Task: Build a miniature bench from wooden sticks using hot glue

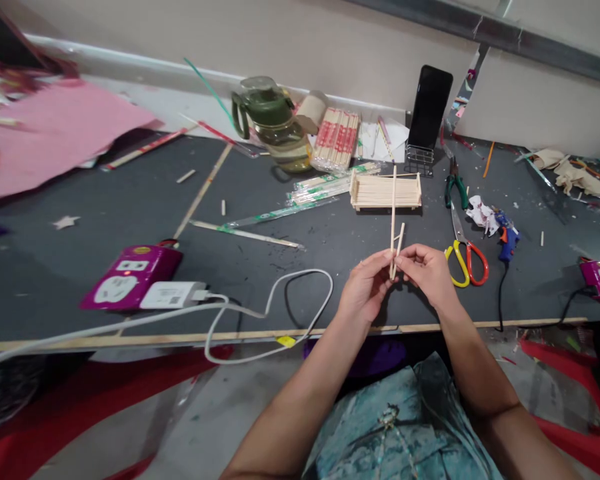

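Above the table's front part, my left hand (365, 287) pinches a long wooden chopstick (393, 207) that points away from me. Close beside it, the fingers of my right hand (427, 270) are closed on a shorter stick piece (401, 237). The lower ends of both sticks come together between my fingertips; whether they touch is hard to tell. Just beyond lies a small bench-like frame (386, 193) built of chopsticks, and the long chopstick's tip overlaps it in the view. To the right of my right hand are scissors (463, 250) with one yellow and one red handle.
Green-handled pliers (456, 187) and a blue glue gun (507, 237) lie right. A phone (431, 107) stands behind. A pitcher (275, 127), bundled chopsticks (335, 140) and wrapped chopsticks (315, 190) are at the back. A white cable (267, 313) runs from a purple power strip (130, 277).
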Demonstrator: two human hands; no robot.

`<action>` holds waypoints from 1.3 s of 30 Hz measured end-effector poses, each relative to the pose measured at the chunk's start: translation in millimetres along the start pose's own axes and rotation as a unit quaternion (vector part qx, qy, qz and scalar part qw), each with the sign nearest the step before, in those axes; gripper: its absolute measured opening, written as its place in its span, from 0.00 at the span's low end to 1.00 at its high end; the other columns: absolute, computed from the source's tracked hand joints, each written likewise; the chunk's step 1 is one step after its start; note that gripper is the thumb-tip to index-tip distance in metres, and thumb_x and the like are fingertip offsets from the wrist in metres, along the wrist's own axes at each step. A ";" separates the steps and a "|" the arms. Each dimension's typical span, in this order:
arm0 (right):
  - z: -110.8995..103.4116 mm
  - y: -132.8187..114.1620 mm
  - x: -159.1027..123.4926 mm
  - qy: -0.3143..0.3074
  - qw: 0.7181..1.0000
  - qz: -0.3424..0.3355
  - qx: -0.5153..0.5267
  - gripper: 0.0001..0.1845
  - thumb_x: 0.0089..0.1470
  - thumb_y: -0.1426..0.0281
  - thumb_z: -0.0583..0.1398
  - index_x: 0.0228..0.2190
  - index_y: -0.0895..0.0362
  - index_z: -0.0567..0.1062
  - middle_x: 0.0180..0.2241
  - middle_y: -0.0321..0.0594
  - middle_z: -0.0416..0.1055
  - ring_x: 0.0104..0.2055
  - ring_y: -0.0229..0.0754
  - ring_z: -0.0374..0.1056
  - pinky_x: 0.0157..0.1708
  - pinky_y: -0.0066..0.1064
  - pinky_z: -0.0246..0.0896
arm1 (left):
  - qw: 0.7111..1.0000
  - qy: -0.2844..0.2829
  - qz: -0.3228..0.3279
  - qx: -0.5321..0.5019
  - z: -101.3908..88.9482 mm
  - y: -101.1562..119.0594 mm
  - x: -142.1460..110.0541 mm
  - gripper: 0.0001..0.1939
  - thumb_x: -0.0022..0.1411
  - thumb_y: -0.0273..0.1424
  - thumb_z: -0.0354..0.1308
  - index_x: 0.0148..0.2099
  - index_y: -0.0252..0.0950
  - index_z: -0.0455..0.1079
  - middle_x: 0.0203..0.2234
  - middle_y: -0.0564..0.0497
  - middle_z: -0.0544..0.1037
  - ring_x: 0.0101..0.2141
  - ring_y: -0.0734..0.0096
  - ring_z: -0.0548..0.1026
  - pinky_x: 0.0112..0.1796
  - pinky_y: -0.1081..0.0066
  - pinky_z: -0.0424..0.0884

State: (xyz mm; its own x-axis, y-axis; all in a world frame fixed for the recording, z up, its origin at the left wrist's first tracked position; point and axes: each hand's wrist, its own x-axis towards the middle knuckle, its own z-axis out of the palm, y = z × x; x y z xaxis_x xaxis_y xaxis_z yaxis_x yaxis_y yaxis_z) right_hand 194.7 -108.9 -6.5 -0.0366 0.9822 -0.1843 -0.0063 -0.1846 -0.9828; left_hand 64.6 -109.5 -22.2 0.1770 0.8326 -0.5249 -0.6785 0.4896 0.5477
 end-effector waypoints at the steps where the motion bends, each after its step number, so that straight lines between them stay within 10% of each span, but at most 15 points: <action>1: -0.4 0.1 -0.2 0.001 1.000 -0.002 -0.003 0.14 0.45 0.58 0.68 0.26 0.56 0.76 0.18 0.31 0.71 0.18 0.32 0.63 0.19 0.24 0.61 | 1.000 0.002 0.005 0.001 0.5 -0.8 -0.4 0.18 0.38 0.31 0.77 0.33 0.30 0.80 0.22 0.52 0.80 0.23 0.76 0.75 0.26 0.76 0.73; 39: -15.7 -5.2 6.5 -0.024 0.995 -0.057 -0.074 0.17 0.45 0.58 0.70 0.33 0.55 0.76 0.25 0.31 0.70 0.24 0.33 0.63 0.23 0.26 0.58 | 0.996 -0.027 0.038 0.071 4.5 0.8 -3.6 0.17 0.38 0.34 0.76 0.31 0.29 0.80 0.17 0.55 0.71 0.20 0.81 0.65 0.17 0.82 0.58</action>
State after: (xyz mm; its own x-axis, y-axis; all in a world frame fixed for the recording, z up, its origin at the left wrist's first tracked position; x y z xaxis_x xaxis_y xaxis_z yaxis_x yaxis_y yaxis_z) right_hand 210.2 -101.0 -2.8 -0.0926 0.9930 -0.0740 0.1341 -0.0612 -0.9891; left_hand 66.6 -110.9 -17.0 0.1698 0.8801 -0.4435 -0.5839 0.4523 0.6741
